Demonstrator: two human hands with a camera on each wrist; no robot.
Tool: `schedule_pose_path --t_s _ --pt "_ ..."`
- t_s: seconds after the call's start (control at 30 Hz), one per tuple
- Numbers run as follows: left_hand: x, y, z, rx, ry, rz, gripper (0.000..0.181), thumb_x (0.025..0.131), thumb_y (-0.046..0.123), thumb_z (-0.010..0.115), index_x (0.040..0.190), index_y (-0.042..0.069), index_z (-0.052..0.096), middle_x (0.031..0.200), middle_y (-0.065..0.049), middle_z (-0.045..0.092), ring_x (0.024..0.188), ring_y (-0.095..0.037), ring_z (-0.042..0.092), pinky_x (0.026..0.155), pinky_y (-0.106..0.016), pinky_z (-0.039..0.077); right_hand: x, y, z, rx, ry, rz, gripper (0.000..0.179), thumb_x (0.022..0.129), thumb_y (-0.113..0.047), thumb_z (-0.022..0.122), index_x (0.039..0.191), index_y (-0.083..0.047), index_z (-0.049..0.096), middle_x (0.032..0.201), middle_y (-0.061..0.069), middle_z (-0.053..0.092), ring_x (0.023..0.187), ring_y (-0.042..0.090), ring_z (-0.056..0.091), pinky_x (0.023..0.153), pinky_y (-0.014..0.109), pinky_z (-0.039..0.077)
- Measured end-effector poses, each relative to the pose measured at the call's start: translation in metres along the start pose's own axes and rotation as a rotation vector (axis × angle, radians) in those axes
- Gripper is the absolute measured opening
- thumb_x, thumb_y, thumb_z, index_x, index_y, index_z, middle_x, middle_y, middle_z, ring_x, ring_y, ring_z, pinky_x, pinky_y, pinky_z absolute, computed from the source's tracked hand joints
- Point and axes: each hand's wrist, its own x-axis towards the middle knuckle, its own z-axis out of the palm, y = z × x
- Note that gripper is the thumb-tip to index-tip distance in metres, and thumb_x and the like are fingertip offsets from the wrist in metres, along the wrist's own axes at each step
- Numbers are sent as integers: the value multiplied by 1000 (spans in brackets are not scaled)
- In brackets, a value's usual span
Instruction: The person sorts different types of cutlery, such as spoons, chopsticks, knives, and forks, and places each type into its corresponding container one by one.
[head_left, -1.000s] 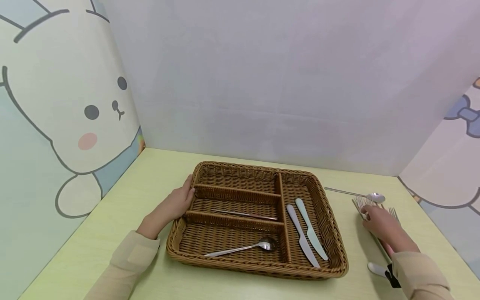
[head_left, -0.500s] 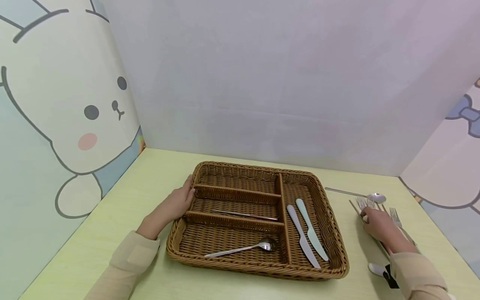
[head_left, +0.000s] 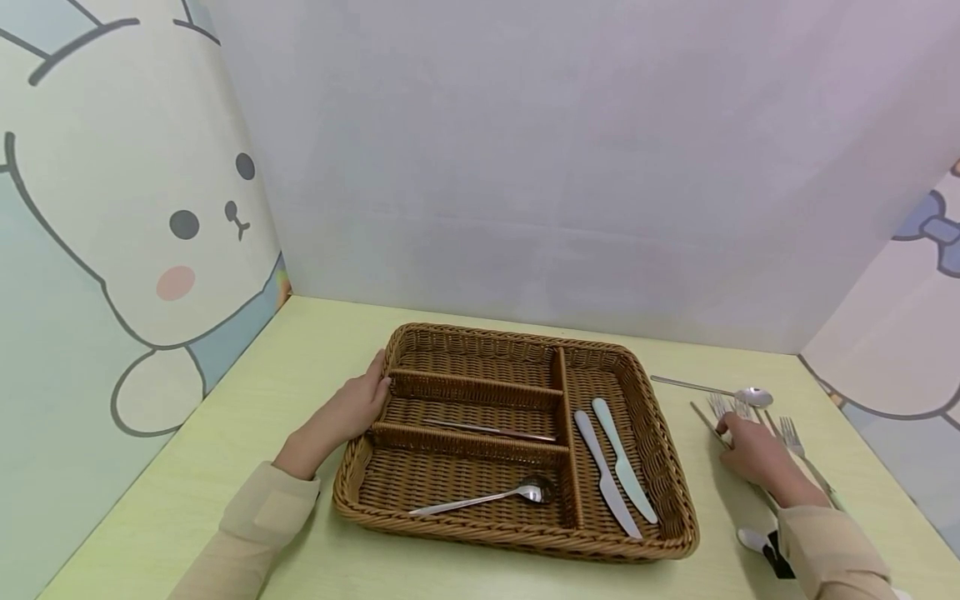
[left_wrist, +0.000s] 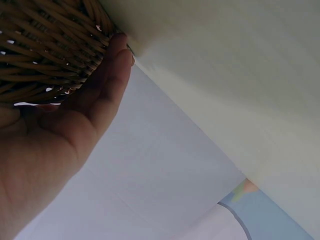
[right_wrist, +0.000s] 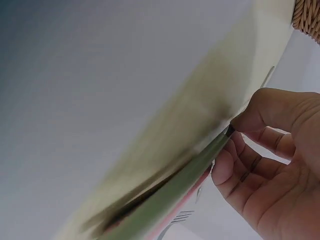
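Observation:
My left hand (head_left: 360,402) holds the left rim of a brown wicker cutlery tray (head_left: 450,329), thumb inside the rim and fingers against its outer wall in the left wrist view. On the table to the right, my right hand (head_left: 757,454) pinches among loose cutlery. Its thumb and fingertips meet at a green-handled fork (right_wrist: 200,162); its exact hold is partly hidden. A pink handle (right_wrist: 182,202) lies alongside. Fork tines (head_left: 717,406) show beyond the fingertips in the head view. A thin metal stick (head_left: 705,421) lies by the hand, and another fork (head_left: 790,433) to its right.
The tray contains a spoon (head_left: 532,492), a thin metal stick (head_left: 491,430), a lilac knife (head_left: 606,475) and a mint knife (head_left: 624,458). A long spoon (head_left: 752,397) lies behind the right hand. Walls stand behind and at both sides.
My right hand has shifted slightly left among the cutlery. The thin stick's far end has swung left, and the right-hand fork shows more fully. My left hand and the tray have stayed put.

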Motion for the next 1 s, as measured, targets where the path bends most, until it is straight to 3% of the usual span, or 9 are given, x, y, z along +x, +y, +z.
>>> schedule_pose_path --t_s 0.23,0.33,0.43,0.53,0.73,1.0 --pt "-1 1 0 -6 -11 -10 57 101 20 28 143 -9 2 67 -6 46 46 -14 44 70 -38 45 1 -4 -2 10 13 -16 31 64 3 58 94 7 53 65 4 52 58 16 44 51 31 35" --pt "0 1 0 3 -6 -4 57 101 19 28 143 -10 2 70 -9 49 53 -17 52 72 -41 46 2 -7 -3 14 19 -31 30 65 2 58 94 7 53 64 3 50 57 15 42 51 30 33" --pt "0 1 0 12 6 7 57 101 17 29 142 -12 4 86 -21 57 71 -26 62 78 -45 47 2 -10 -5 10 21 -50 30 65 3 57 94 7 52 64 3 49 56 14 41 50 30 32" --pt "-1 1 0 16 8 10 57 101 17 30 142 -13 4 93 -26 58 80 -30 63 79 -46 48 2 -15 -7 9 35 -66 31 64 4 56 95 7 52 63 2 48 55 14 40 50 30 32" --pt "0 2 -1 11 -4 0 57 101 17 29 142 -11 1 67 -8 48 50 -15 48 69 -40 46 2 -26 -13 13 68 -91 32 65 5 53 96 7 52 61 1 44 53 14 35 50 29 29" --pt "0 3 -1 -3 1 3 57 101 17 29 143 -11 1 58 -5 45 41 -12 36 60 -33 43 4 -41 -22 6 99 -126 33 66 7 50 99 7 51 65 3 44 52 12 32 51 27 28"
